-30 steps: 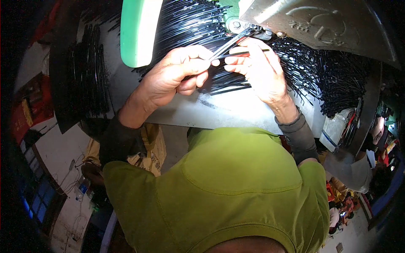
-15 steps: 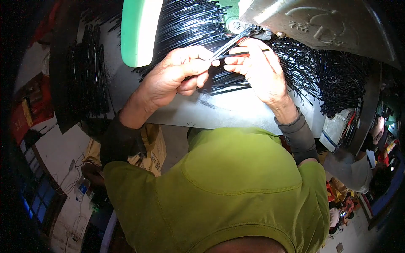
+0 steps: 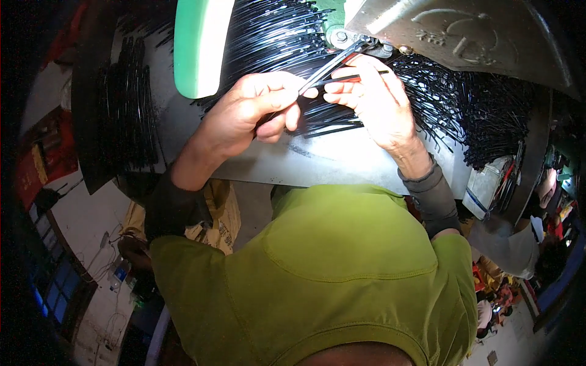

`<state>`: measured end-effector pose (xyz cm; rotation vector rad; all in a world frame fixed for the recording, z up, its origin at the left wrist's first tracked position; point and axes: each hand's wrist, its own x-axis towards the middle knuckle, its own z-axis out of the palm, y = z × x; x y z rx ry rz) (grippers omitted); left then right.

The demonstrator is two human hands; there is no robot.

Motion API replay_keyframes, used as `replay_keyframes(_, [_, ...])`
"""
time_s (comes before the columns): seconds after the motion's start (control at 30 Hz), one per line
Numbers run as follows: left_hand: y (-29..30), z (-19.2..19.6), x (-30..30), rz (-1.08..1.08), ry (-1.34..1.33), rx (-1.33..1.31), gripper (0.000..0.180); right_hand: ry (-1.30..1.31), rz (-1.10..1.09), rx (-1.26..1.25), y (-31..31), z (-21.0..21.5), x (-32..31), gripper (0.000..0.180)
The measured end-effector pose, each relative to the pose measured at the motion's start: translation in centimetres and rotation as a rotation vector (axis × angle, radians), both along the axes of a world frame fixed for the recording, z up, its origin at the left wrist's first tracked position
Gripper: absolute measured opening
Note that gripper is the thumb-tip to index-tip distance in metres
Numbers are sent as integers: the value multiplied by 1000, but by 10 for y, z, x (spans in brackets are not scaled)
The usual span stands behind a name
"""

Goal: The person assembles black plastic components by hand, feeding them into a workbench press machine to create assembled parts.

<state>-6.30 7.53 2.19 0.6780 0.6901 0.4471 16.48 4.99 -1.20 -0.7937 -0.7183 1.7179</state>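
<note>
With thumb and fingers closed, my left hand [image 3: 253,110] pinches the near end of a thin metal rod [image 3: 326,70]. The rod slants up and right to the metal fitting [image 3: 361,43] of a machine. My right hand [image 3: 384,107] is curled just below that fitting, around a thin black rod [image 3: 342,80] that points toward my left fingertips. Something small and red shows beside its index finger, too hidden to name. Behind both hands lies a thick pile of similar black rods [image 3: 274,36].
A tangled heap of black rods [image 3: 494,116] is on the right of the metal tabletop [image 3: 262,160], another bundle [image 3: 125,104] on the left. A green-and-white lamp or guard [image 3: 198,49] and an embossed metal plate [image 3: 464,36] overhang. A pale container [image 3: 485,189] with tools stands right.
My left hand has shifted slightly left and down along with the rod's near end. The right hand has stayed almost in place.
</note>
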Motion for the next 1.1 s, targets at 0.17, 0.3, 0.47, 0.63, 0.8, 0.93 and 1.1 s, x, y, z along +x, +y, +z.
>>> replay_keyframes(0.17, [1, 11, -4, -40, 212, 132, 25, 48, 31, 48, 4, -3, 3, 30])
replay_keyframes(0.3, [1, 20, -1, -132, 452, 559, 22, 110, 79, 61, 7, -1, 4, 27])
replay_keyframes(0.47, [-4, 31, 5, -226, 666, 840, 24, 55, 16, 69, -5, 10, 5, 28])
replay_keyframes(0.63, [0, -3, 2, 438, -60, 155, 25, 194, -273, -121, -1, 6, 31, 27])
replay_keyframes(0.8, [5, -13, 55, 545, -517, 67, 22, 139, -395, -57, 15, 3, 45, 24])
replay_keyframes(0.93, [25, -25, 67, 625, -456, -34, 17, 158, -384, -23, 20, 3, 44, 23])
replay_keyframes(1.1, [26, -21, 84, 685, -426, 76, 16, 114, -399, 2, 19, 4, 50, 19])
